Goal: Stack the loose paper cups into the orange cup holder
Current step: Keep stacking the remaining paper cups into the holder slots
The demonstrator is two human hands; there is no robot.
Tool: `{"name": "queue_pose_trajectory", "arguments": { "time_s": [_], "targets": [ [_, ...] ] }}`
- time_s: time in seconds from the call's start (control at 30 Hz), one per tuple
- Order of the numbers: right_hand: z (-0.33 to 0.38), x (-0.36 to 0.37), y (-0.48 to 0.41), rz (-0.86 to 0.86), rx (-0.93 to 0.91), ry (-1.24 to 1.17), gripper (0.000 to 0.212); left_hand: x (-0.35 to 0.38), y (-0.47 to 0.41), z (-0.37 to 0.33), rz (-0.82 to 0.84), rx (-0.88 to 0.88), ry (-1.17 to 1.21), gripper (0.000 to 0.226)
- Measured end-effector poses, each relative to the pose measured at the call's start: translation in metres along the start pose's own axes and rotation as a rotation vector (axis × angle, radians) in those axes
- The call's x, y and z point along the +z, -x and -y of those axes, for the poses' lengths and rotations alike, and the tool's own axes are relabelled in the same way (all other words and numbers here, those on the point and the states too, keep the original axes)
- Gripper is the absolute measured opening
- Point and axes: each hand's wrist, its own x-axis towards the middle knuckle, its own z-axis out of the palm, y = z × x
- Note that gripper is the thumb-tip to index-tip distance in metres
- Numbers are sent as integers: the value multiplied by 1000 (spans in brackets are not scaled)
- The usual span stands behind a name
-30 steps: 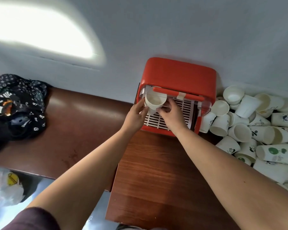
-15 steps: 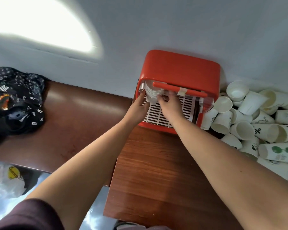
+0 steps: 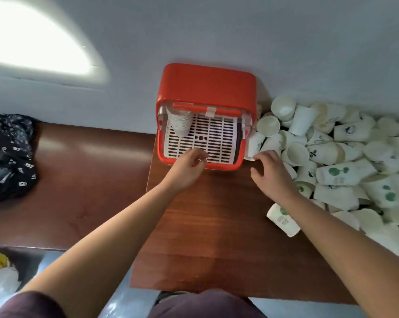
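The orange cup holder [image 3: 205, 88] stands against the wall, its white slotted tray [image 3: 214, 141] facing me. A stack of nested paper cups [image 3: 180, 125] hangs in its left slot. My left hand [image 3: 189, 166] hovers over the holder's front edge, fingers loosely curled, holding nothing. My right hand [image 3: 271, 173] is just right of the holder, fingertips touching a loose paper cup [image 3: 253, 143] that leans against the holder's right side. A big pile of loose white paper cups [image 3: 345, 161] covers the table to the right.
The brown wooden table [image 3: 205, 237] adjoins a darker wooden surface [image 3: 90, 180] on the left, where a black patterned bag [image 3: 8, 154] lies. One cup [image 3: 283, 220] lies on its side under my right forearm. A white plastic bag [image 3: 1, 278] is at the lower left.
Both hands have let go of the cup stack, which now sits in the holder's left slot. My left hand drew back to the front edge; my right hand moved right to the loose cups.
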Motion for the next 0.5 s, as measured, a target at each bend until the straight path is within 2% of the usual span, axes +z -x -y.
{"name": "queue_pose_trajectory", "arguments": {
  "time_s": [0.17,0.33,0.5],
  "targets": [
    [-57,-18,32,-115,160,30,37,62,-11,-41,191,54,-48,17],
    [-86,-13,42,56,255,10,50,125,-29,-78,231,-85,9,25],
    [-100,-2,44,130,377,-188,45,173,-47,-71,298,-251,-99,51]
  ]
}}
